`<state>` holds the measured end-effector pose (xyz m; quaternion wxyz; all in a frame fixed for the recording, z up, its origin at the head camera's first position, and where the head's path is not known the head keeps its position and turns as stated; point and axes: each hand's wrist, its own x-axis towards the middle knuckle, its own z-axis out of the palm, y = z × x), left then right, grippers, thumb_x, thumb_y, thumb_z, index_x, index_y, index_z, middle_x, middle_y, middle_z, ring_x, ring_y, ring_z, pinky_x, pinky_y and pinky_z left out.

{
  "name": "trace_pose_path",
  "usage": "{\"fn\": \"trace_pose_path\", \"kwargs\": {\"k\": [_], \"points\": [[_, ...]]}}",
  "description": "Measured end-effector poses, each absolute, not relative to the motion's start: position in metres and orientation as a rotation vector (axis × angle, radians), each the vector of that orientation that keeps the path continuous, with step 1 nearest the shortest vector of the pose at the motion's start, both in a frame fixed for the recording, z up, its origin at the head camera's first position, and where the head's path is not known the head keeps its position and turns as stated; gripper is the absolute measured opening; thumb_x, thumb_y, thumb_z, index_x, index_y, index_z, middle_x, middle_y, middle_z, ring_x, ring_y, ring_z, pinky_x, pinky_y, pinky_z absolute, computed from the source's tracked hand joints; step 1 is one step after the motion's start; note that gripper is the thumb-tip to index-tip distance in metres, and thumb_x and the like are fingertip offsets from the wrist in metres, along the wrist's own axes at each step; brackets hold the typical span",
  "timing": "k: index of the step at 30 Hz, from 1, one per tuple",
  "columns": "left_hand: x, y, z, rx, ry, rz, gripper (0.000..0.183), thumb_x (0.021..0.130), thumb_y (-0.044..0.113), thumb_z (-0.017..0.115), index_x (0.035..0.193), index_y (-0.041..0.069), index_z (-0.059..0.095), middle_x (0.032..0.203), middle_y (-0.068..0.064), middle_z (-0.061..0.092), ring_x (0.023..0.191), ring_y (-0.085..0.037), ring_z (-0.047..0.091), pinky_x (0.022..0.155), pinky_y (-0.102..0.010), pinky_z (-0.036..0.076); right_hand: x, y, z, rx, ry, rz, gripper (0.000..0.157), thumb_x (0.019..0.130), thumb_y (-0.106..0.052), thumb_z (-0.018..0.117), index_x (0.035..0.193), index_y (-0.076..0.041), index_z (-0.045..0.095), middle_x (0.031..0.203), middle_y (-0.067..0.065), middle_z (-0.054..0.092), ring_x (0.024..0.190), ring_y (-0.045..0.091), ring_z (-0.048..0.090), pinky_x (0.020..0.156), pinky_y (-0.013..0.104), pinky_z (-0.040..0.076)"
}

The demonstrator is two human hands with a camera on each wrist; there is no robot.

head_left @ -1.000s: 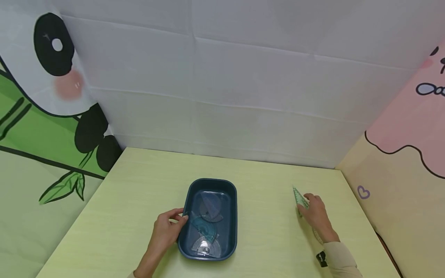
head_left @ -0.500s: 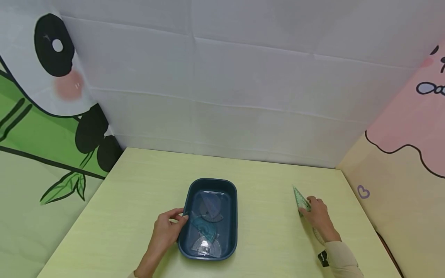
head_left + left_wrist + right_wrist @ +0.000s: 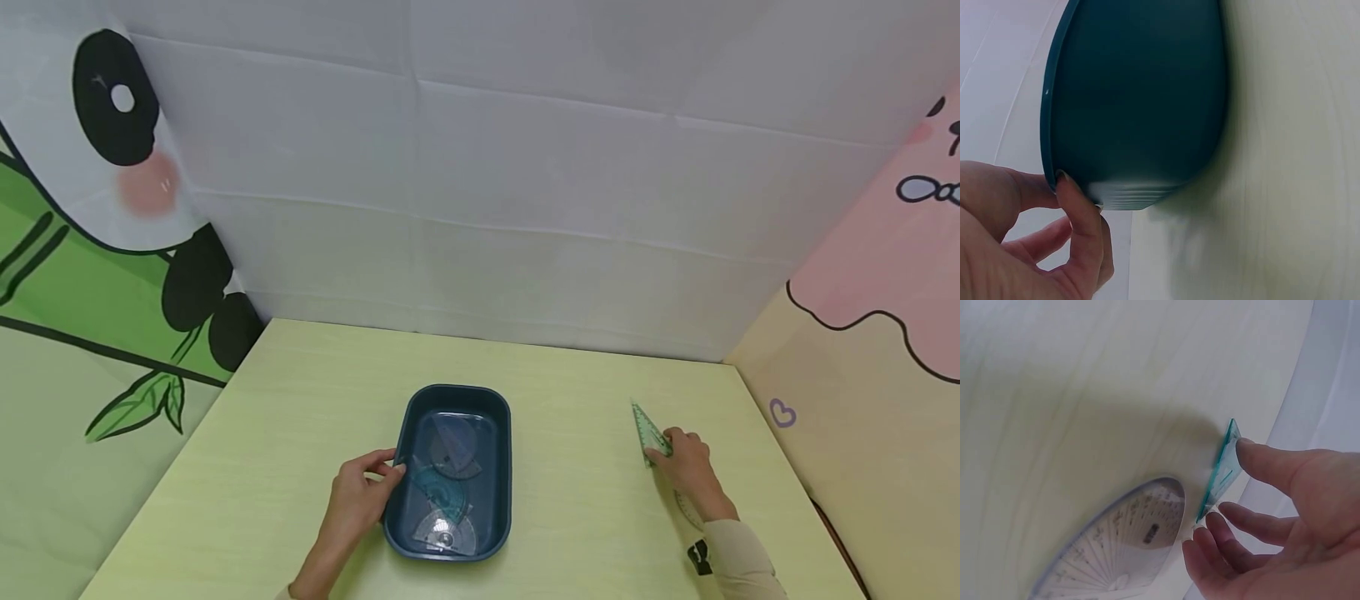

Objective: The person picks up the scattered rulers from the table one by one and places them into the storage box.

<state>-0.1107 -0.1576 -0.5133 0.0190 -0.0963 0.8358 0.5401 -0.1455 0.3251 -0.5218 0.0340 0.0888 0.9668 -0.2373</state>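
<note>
My left hand (image 3: 358, 493) pinches the left rim of a dark blue plastic tray (image 3: 498, 467), thumb on one side and fingers on the other, as the left wrist view (image 3: 1082, 237) also shows. Inside the tray lie a clear protractor (image 3: 453, 533), a teal protractor (image 3: 444, 493) and overlapping clear bluish pieces (image 3: 455, 446). Over to the right, my right hand (image 3: 688, 468) holds a green see-through set square (image 3: 648, 432) between thumb and fingers, close over the table. A clear protractor (image 3: 1116, 550) lies beneath that hand, mostly hidden by it in the head view.
A small black piece (image 3: 699, 557) lies beside the right sleeve (image 3: 738, 554). The pale yellow table (image 3: 570, 417) ends at a white cloth wall (image 3: 480, 275) behind. Printed cloth (image 3: 862, 367) stands along the right side, and more hangs on the left.
My right hand has shifted very slightly to the right and nearer, so a bit more of the set square shows. The left hand and the tray stay in place.
</note>
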Motion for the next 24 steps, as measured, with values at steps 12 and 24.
{"fn": "trace_pose_path", "kwargs": {"k": [12,24], "points": [[-0.1106,-0.1575,-0.5126,-0.293,2.579,1.688,0.033,0.094,0.012,0.072,0.123,-0.004,0.071,0.088,-0.008,0.066,0.064,-0.016,0.059,0.050,-0.029,0.047,-0.1497,0.3270,-0.5196,0.288,2.941,-0.741,0.055,0.101,-0.017,0.065,0.135,0.019,0.043,0.126,0.043,0.047,0.118,0.059,0.042,0.095,0.066,0.040],[-0.1112,-0.1557,-0.5139,-0.305,2.590,1.685,0.031,0.093,0.010,0.073,0.122,-0.003,0.072,0.086,-0.007,0.066,0.063,-0.015,0.060,0.050,-0.028,0.046,-0.1510,0.3306,-0.5240,0.253,3.000,-0.892,0.045,0.096,-0.008,0.069,0.126,0.020,0.052,0.120,0.041,0.054,0.114,0.055,0.050,0.096,0.063,0.042]]}}
